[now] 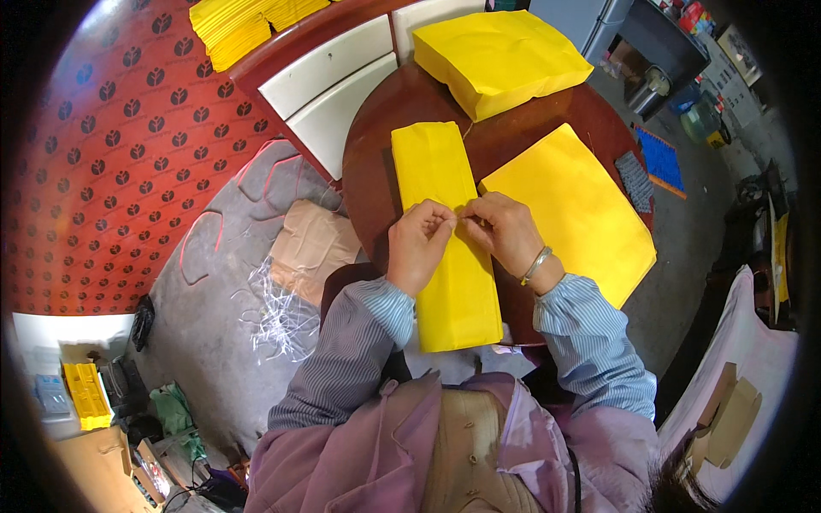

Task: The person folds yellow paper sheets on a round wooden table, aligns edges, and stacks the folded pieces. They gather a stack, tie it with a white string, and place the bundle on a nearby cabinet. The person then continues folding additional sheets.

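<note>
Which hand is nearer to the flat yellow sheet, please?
Right: the right hand overlaps the left edge of the sheet; the left hand is farther left, at the narrow yellow bundle.

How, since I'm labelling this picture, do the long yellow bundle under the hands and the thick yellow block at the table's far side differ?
Shape: the long bundle is narrow, while the thick block is broad, with a deep side showing. Handling: the left hand and right hand meet over the long bundle; the thick block lies apart from both. Shared: both are yellow.
</note>
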Demonstrator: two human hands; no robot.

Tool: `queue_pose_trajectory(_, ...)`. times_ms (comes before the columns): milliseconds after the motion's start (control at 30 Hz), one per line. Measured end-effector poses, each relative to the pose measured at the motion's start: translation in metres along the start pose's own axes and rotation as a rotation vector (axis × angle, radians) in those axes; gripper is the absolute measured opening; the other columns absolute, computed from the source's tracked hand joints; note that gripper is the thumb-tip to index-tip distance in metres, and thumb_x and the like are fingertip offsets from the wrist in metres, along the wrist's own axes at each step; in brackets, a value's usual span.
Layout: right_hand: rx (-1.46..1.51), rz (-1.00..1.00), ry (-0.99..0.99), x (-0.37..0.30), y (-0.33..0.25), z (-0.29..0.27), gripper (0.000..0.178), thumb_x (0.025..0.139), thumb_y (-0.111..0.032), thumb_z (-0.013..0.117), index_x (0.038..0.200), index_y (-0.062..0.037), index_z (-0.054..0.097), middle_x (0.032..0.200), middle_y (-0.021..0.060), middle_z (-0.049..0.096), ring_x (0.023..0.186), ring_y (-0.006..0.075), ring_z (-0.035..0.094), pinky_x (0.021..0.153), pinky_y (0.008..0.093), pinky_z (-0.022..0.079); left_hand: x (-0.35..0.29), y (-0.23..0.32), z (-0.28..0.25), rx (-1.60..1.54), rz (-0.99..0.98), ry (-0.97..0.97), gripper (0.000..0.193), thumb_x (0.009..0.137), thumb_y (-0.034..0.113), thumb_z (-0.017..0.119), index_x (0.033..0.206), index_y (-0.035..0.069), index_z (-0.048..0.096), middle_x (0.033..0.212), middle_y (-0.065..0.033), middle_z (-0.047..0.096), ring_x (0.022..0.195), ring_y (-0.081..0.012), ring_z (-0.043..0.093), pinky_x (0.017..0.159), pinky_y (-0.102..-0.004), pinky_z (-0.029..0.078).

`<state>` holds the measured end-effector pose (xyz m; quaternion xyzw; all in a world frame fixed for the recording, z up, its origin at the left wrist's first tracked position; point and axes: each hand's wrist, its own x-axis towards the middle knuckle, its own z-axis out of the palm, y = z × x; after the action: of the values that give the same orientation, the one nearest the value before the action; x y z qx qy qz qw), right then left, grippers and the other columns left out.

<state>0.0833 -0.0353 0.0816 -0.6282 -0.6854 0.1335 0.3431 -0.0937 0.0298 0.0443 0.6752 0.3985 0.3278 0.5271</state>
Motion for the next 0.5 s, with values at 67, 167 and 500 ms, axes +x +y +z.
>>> queue_pose_trajectory(67, -0.032, -0.023, -0.109, 0.003, 0.001, -0.008, 0.016, 0.092, -0.015, 0.073, 0.101, -0.0013, 0.075, 0.089, 0.0171, 0.071, 0.082, 0.0337, 0.069, 0.073, 0.0421, 0.057, 0.0, -0.001, 0.0, 0.028, 0.026, 0.012, 0.01, 0.095, 0.006, 0.073, 0.102, 0.001, 0.069, 0.099, -0.0144, 0.072, 0.088, -0.0224, 0.074, 0.082, -0.0314, 0.059)
queue_pose_trajectory(167, -0.016, -0.036, -0.186, 0.006, 0.004, -0.014, 0.014, 0.092, -0.013, 0.072, 0.101, -0.003, 0.075, 0.091, 0.0174, 0.07, 0.085, 0.0342, 0.068, 0.076, 0.0415, 0.056, -0.002, 0.001, 0.0, 0.068, 0.092, 0.047, 0.008, 0.096, 0.004, 0.072, 0.102, 0.001, 0.069, 0.098, -0.0144, 0.071, 0.087, -0.0232, 0.073, 0.08, -0.0317, 0.059)
queue_pose_trajectory(500, 0.521, 0.089, -0.383, 0.012, 0.041, -0.006, 0.018, 0.105, -0.021, 0.06, 0.104, -0.0065, 0.071, 0.097, 0.0084, 0.073, 0.085, 0.0214, 0.064, 0.086, 0.0326, 0.051, 0.0, 0.0, -0.001, 0.156, 0.184, 0.028, 0.011, 0.1, -0.001, 0.059, 0.106, -0.001, 0.068, 0.094, -0.0127, 0.07, 0.094, -0.021, 0.072, 0.085, -0.0301, 0.055)
